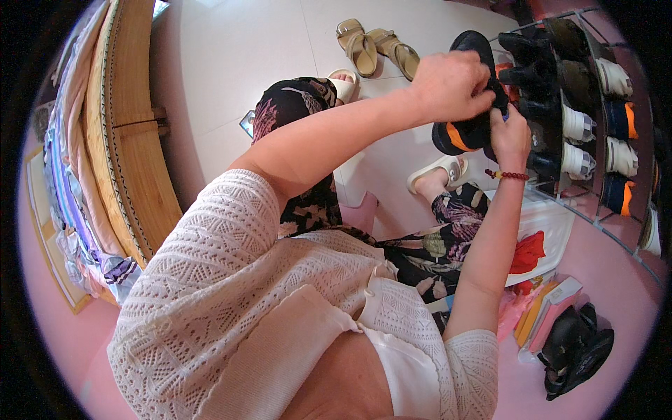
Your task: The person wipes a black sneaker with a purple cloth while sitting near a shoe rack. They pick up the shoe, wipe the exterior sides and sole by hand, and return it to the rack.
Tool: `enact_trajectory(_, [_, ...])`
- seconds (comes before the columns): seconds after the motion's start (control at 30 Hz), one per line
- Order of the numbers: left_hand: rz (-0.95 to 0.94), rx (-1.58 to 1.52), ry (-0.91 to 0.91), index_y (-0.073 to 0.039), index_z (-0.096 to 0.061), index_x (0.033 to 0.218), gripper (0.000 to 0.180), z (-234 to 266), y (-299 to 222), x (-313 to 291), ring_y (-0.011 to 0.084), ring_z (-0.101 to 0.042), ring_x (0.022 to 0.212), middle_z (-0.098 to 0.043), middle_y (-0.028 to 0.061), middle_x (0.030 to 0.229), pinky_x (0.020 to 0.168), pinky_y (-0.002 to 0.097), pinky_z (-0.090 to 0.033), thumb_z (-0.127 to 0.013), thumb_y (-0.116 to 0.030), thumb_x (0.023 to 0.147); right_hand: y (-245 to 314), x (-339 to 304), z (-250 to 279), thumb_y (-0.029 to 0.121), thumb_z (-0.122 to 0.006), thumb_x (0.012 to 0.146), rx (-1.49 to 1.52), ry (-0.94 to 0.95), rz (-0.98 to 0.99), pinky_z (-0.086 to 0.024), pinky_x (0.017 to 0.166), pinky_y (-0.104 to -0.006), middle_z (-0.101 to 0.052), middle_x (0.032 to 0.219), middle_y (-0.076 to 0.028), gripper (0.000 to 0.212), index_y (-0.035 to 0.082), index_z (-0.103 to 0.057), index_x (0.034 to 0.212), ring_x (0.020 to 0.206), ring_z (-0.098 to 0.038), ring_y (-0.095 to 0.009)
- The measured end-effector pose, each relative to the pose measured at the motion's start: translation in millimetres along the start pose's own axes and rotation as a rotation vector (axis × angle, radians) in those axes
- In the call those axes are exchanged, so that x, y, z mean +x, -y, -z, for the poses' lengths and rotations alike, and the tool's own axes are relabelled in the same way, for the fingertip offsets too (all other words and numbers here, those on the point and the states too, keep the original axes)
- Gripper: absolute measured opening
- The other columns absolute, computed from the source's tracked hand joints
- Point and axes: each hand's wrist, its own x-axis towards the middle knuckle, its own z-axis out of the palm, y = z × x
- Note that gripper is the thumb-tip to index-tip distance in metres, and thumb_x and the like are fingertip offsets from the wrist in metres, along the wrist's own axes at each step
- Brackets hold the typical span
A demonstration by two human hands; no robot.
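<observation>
A black shoe (pixel 476 133) with an orange patch at its lower end is held out in front of me, beside the shoe rack. My left hand (pixel 451 85) reaches across it with curled fingers, gripping a dark part near its opening. From the right side, my right hand (pixel 510 134) grips the same shoe, its thumb pointing up near the left fingertips. A dark red bead bracelet (pixel 507 175) circles the right wrist. The shoe's middle is hidden behind my left hand, so exactly what the fingertips pinch cannot be made out.
A metal rack (pixel 595 222) of shoes stands at the right. Tan sandals (pixel 360 52) lie on the floor ahead. A white tub (pixel 556 234) holds red cloth (pixel 528 253); a black bag (pixel 570 343) lies nearer. A wooden bed frame (pixel 133 168) runs along the left.
</observation>
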Motion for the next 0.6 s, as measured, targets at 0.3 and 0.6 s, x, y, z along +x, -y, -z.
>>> enact_trajectory(0.3, [0.068, 0.194, 0.16, -0.013, -0.055, 0.123, 0.056, -20.7, 28.6, 5.5, 0.0347, -0.063, 0.09, -0.059, 0.0166, 0.105, 0.077, 0.042, -0.052, -0.072, -0.034, 0.074, 18.3, -15.5, 10.9, 0.039, -0.053, 0.084, 0.07, -0.018, 0.056, -0.046, 0.075, -0.0509, -0.064, 0.09, -0.025, 0.038, 0.007, -0.064, 0.101, 0.087, -0.06, -0.043])
enact_trajectory(0.6, [0.232, -0.325, 0.038, -0.002, -0.061, 0.113, 0.042, 2.4, 19.9, 17.9, 0.029, -0.065, 0.092, -0.066, 0.0219, 0.093, 0.08, 0.0367, -0.051, -0.059, -0.027, 0.079, -7.5, 0.0, 7.9, 0.04, -0.054, 0.085, 0.053, -0.002, -0.038, -0.046, 0.079, -0.0441, -0.063, 0.094, -0.026, 0.043, 0.008, -0.062, 0.111, 0.091, -0.059, -0.043])
